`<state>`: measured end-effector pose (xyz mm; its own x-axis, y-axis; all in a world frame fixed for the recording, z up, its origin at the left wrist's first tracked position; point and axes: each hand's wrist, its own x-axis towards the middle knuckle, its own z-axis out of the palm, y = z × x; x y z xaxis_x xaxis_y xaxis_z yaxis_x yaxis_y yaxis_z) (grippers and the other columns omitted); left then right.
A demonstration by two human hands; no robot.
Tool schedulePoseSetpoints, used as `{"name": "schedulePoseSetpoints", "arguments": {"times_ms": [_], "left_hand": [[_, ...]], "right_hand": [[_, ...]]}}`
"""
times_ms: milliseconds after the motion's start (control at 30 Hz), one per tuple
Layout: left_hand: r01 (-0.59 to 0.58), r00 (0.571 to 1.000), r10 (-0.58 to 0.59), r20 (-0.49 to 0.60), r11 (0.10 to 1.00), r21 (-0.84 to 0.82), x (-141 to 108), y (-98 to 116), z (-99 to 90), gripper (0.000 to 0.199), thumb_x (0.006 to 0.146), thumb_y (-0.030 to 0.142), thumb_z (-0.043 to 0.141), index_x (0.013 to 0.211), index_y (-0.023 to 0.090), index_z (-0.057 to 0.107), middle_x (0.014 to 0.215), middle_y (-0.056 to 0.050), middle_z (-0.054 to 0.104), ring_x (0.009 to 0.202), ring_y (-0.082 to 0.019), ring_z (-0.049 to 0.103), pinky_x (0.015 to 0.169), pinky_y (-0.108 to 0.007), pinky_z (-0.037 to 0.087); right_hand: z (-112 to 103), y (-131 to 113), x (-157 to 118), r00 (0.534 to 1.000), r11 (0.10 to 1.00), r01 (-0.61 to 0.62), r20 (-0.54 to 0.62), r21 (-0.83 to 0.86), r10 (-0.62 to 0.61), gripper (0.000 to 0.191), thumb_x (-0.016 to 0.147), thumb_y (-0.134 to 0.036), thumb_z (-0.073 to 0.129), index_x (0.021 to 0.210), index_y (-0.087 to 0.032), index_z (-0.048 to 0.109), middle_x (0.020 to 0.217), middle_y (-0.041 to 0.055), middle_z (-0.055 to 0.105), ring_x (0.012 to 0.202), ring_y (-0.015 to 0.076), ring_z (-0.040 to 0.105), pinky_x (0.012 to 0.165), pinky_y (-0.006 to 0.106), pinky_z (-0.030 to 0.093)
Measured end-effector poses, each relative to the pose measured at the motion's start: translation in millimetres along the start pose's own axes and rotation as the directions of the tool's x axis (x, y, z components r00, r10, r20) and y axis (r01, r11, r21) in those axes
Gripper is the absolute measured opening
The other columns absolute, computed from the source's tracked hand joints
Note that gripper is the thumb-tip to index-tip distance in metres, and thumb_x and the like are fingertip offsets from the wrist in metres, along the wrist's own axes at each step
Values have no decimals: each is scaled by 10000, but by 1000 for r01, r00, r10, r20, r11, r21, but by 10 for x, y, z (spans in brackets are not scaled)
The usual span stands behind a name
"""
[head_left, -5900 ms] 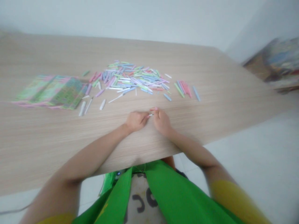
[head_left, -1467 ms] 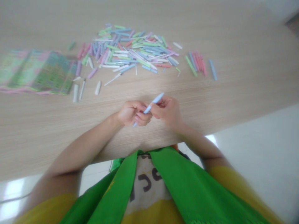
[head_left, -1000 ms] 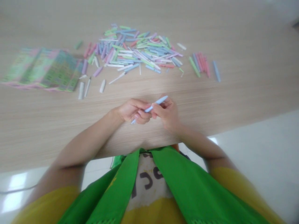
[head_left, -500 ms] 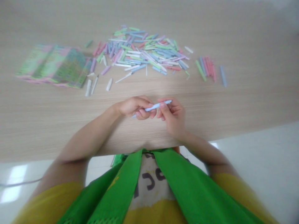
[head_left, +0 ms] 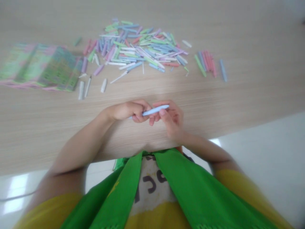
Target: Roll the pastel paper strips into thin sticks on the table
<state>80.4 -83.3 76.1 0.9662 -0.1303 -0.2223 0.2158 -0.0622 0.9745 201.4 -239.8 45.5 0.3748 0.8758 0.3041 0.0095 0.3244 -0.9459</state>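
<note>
We are holding a blue pen (head_left: 156,110) at the near middle, left hand (head_left: 133,110) gripping one end and right hand (head_left: 173,120) pinching the other, while a few seemingly finished pens (head_left: 210,62) are lying right and many loose pieces (head_left: 152,51) are apparently awaiting handling farther off.

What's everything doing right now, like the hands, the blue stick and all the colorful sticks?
Left hand: closed around one end of the blue stick
Right hand: thumb and fingers at the other end
Blue stick: held, nearly level in the picture
Big heap: loose, sticks lying every which way
Small row: lying side by side
Lone blue piece: lying apart, beside the row
Patterned stack: lying on the table, blurred
</note>
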Motion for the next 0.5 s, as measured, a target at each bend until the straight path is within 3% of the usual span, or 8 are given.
{"name": "schedulePoseSetpoints", "arguments": {"times_ms": [100, 300, 367, 500], "left_hand": [[-6, 999, 7, -48, 999, 34, -4, -1, 12, 242, 741, 270, 531, 795, 136, 726, 486, 14, 370, 431, -101, 298, 412, -253, 281], [0, 997, 0, -81, 1000, 2, 33, -20, 31, 233, 672, 226, 526, 749, 132, 724, 482, 23, 338, 454, -97, 291, 437, -253, 262], [-15, 996, 13, -87, 1000, -18, 40, -29, 32, 240, 657, 215, 525, 749, 133, 731, 476, 23, 337, 454, -96, 289, 434, -250, 252], [-36, 993, 30, -115, 998, -51, 45, -67, 44, 228, 634, 189, 531, 733, 137, 730, 483, 21, 361, 455, -92, 300, 426, -239, 234]], "right_hand": [[22, 24, -11, 999, 993, 29, -39, -112, -33, 207, 956, -416, 618, 912, -215, 625, 627, -41, 673, 532, 88, 606, 546, 245, 456], [52, 34, 43, 978, 937, -62, -209, -344, -12, 411, 860, -487, 709, 652, -221, 473, 528, -58, 588, 461, 71, 497, 458, 225, 376], [32, 42, 39, 982, 927, -28, -182, -373, -44, 368, 877, -494, 679, 691, -220, 517, 540, -50, 592, 476, 79, 509, 471, 234, 395], [-21, 74, -2, 968, 908, 212, -49, -360, -246, 233, 954, -439, 543, 945, -218, 617, 622, -30, 635, 533, 101, 565, 519, 255, 446]]}}
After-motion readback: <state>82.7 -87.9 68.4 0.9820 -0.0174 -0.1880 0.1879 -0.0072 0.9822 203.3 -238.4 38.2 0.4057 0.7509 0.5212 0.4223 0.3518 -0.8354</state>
